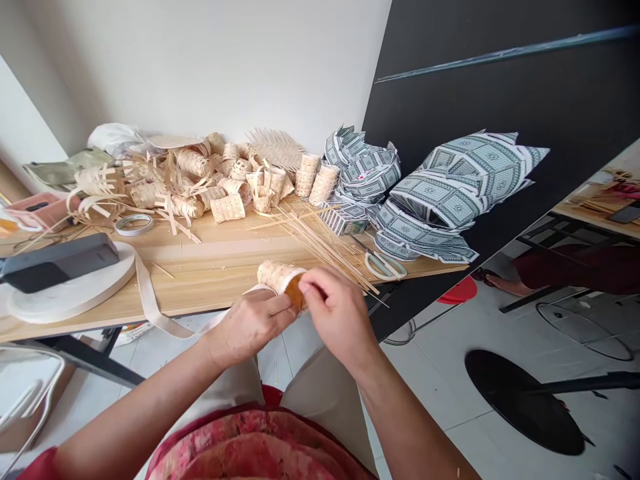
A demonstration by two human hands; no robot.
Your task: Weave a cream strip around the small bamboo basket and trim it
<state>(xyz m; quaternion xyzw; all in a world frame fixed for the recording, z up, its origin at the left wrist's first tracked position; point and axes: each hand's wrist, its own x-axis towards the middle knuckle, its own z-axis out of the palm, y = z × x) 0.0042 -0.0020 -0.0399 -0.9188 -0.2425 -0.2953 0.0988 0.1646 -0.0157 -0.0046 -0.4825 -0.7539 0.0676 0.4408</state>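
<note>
My left hand (253, 323) is closed around the lower side of a small woven bamboo cylinder (278, 275), held just in front of the wooden table's (210, 277) near edge. My right hand (336, 308) pinches the cylinder's open, brownish end with thumb and forefinger. A white ribbon strip (150, 300) runs from a flat white roll (70, 293) on the table toward my left hand. Thin bamboo sticks (320, 243) lie fanned out on the table just beyond the cylinder.
A heap of woven cylinders and loose strips (200, 177) fills the back of the table. Folded patterned paper boxes (440, 193) pile at the right, with scissors (383, 265) beside them. A tape ring (133, 224) and a dark box (55, 261) lie left. Another person's foot (500, 283) shows at right.
</note>
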